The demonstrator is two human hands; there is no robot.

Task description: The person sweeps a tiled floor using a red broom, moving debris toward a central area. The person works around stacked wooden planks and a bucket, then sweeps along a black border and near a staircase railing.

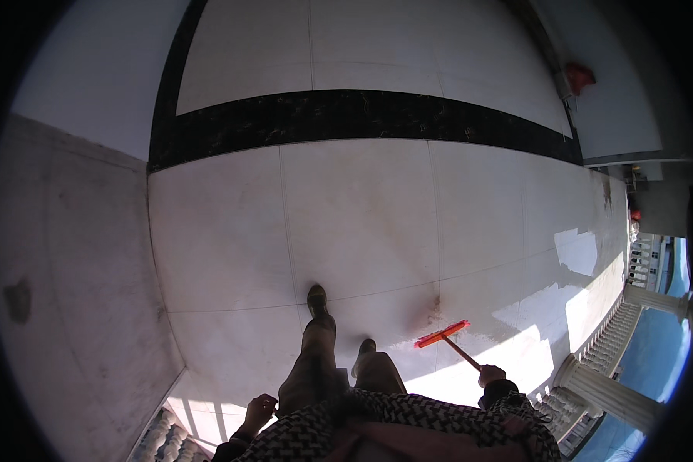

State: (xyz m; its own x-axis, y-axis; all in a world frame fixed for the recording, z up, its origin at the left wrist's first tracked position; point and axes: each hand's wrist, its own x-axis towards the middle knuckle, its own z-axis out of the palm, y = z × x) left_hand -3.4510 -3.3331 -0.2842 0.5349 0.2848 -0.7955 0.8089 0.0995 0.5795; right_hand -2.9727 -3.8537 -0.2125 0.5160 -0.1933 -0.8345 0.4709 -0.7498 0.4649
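Note:
My right hand (pixel 491 375), at the lower right, is closed round the end of a broom's handle. The broom (pixel 443 334) has an orange-red head with pinkish-red bristles, and its head rests on the pale tiled floor ahead and to the left of that hand. A brownish smudge of dirt or damp (pixel 436 306) marks the tiles just beyond the bristles. Low on the left, beside my leg, hangs my left hand (pixel 260 408). Its fingers are curled in, and I see no object in them, though shade hides detail.
A dark stone band (pixel 362 117) crosses the floor ahead. A grey wall (pixel 69 246) stands at the left. Wet-looking patches (pixel 543 304) and sunlight lie to the right, by a white balustrade (pixel 604 335) and columns (pixel 604 389). A red object (pixel 579 78) sits at the far right.

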